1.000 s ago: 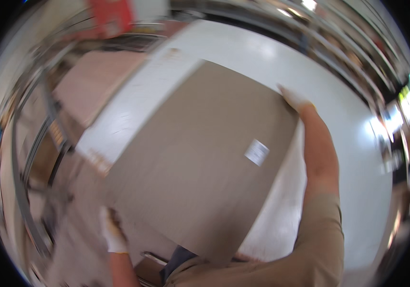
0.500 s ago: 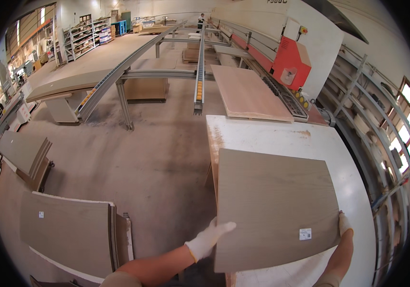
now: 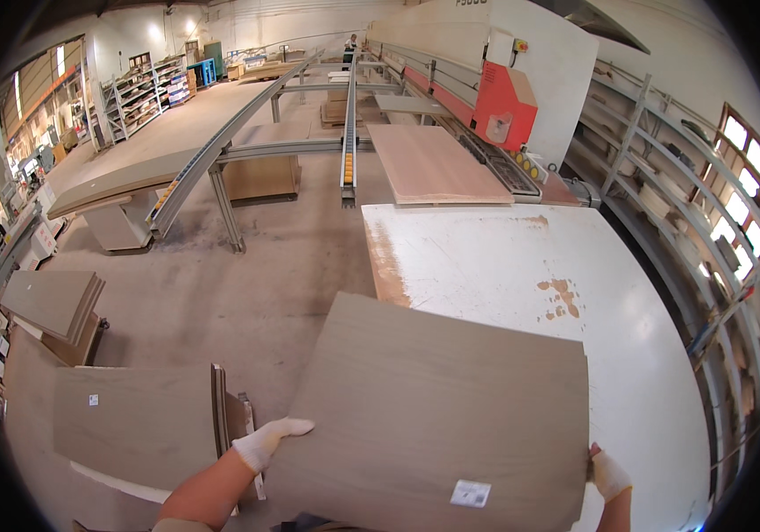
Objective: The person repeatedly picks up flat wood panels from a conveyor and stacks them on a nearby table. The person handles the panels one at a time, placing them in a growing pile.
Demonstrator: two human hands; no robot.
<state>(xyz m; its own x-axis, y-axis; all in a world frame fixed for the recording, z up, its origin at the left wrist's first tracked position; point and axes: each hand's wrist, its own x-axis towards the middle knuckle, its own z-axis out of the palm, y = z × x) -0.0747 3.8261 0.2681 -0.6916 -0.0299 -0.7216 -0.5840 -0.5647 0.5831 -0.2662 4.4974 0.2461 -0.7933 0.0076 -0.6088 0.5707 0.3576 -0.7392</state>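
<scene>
A large grey-brown wood-grain board (image 3: pixel 442 399) is between my hands, with a small white label (image 3: pixel 470 494) near its lower edge. My left hand (image 3: pixel 275 441), in a white glove, grips the board's left edge, thumb on top and fingers hidden beneath. On the opposite edge, my gloved right hand (image 3: pixel 611 477) holds the board's lower right side. The board lies slantwise, overlapping the near left part of a white table (image 3: pixel 504 257) and reaching past its left edge. Whether it still touches the tabletop cannot be told.
To my left stands a stack of similar boards (image 3: pixel 141 421), with another stack (image 3: pixel 52 297) beyond. Roller rails (image 3: pixel 348 160) run into the distance. Past the table are a pinkish-brown board (image 3: pixel 433 164) and a machine with a red cover (image 3: pixel 504 106). Metal shelving (image 3: pixel 664 177) lines the right.
The board has shifted left and toward me and turned askew, uncovering more of the white table. Both hands have moved left with it and keep their grip.
</scene>
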